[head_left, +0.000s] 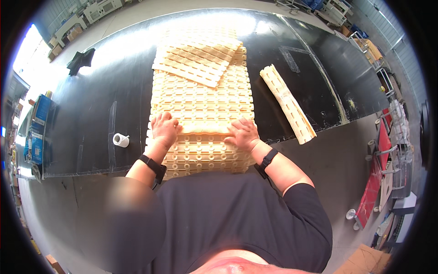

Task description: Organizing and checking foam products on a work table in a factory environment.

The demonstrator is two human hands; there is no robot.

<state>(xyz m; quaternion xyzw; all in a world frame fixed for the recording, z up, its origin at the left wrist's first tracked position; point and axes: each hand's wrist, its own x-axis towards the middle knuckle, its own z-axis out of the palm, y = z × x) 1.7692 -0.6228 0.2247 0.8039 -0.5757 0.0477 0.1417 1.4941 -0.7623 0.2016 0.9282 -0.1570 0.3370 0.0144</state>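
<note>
Palms down, my left hand (163, 129) and right hand (244, 134) press flat, grasping nothing, on the cream ribbed plastic belt mat (203, 98) across the black table (109, 96).

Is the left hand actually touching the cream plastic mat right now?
Touching. The head view shows the left hand lying flat on the cream plastic mat, fingers spread on its surface with no gap visible.
</note>
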